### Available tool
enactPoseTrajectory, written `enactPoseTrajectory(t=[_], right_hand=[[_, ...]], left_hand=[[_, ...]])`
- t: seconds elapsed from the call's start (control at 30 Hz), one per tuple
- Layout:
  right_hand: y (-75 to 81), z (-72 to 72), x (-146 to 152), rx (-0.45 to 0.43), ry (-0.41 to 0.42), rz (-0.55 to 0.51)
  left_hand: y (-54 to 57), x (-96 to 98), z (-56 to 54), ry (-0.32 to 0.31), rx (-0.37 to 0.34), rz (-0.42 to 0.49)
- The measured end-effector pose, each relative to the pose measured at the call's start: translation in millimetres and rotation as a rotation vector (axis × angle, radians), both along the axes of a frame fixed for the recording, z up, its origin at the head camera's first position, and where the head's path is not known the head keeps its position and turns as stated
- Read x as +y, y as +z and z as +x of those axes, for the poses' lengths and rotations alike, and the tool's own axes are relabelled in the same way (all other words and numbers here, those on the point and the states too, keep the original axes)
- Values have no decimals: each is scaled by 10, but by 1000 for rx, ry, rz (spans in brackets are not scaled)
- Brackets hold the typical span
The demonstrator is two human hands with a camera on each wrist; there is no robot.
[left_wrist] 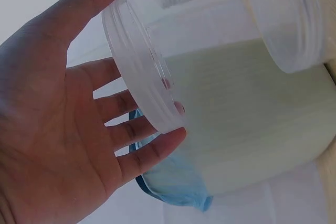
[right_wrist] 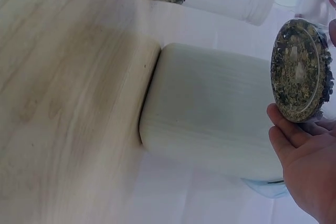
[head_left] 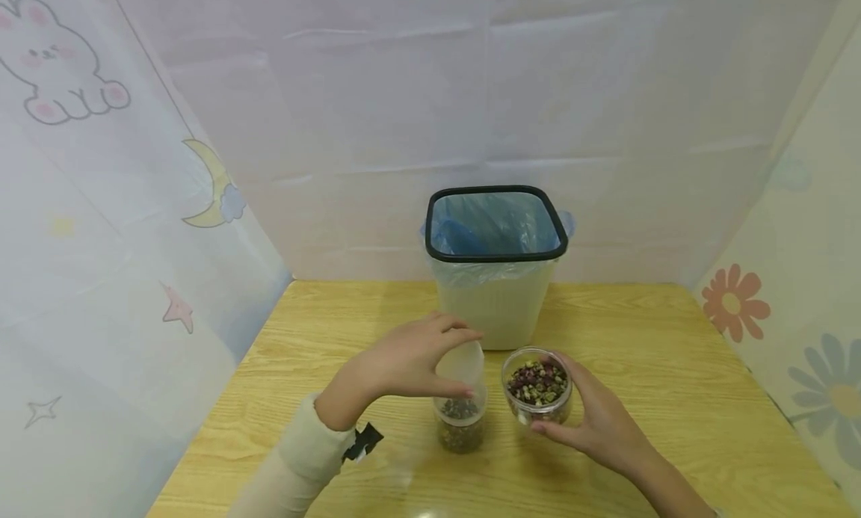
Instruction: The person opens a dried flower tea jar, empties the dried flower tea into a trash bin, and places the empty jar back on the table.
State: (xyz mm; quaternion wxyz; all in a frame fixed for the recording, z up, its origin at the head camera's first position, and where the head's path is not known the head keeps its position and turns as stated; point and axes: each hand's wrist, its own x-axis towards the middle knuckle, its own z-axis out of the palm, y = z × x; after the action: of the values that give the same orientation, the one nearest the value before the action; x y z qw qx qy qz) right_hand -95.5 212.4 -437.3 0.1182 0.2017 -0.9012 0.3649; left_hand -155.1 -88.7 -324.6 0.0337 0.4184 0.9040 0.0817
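My left hand (head_left: 410, 357) grips a clear round lid (left_wrist: 134, 64) by its rim, thumb on one side and fingers on the other. Just below it, a tall clear jar (head_left: 460, 432) stands upright on the table, its lower part filled with dried bits; its mouth (left_wrist: 307, 22) is uncovered. To the right, my right hand (head_left: 602, 421) holds a second clear jar (head_left: 537, 387), open at the top and containing dried flower buds in yellow-green and dark red. The right wrist view shows this jar's base (right_wrist: 299, 72) raised off the table, fingers around its side.
Behind the jars stands a pale waste bin (head_left: 491, 301) with a black rim and a blue plastic liner (head_left: 498, 223). It sits on the wooden table (head_left: 350, 316), close to the back wall sheet (head_left: 377, 129). Printed sheets also hang at both sides.
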Motion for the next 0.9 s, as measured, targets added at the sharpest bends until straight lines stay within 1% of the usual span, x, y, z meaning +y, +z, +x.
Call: enactPoseTrajectory(t=[0.23,0.47,0.63,0.77,0.9], right_hand=[[103,1,106,-19,-29,9],[195,2,237,0,-53,15],[257,-11,340,10,-71,36],[306,-38,416,28,-73,48],[363,-61,485,23,-66,58]], left_hand=[[-43,-149,2,33,5,5],[-106,-348,16,88,-4,16],[-193,-514,38,149,-41,44],[-279,-644,52,193,-51,74],[-370,-765,70,227,-59,67]])
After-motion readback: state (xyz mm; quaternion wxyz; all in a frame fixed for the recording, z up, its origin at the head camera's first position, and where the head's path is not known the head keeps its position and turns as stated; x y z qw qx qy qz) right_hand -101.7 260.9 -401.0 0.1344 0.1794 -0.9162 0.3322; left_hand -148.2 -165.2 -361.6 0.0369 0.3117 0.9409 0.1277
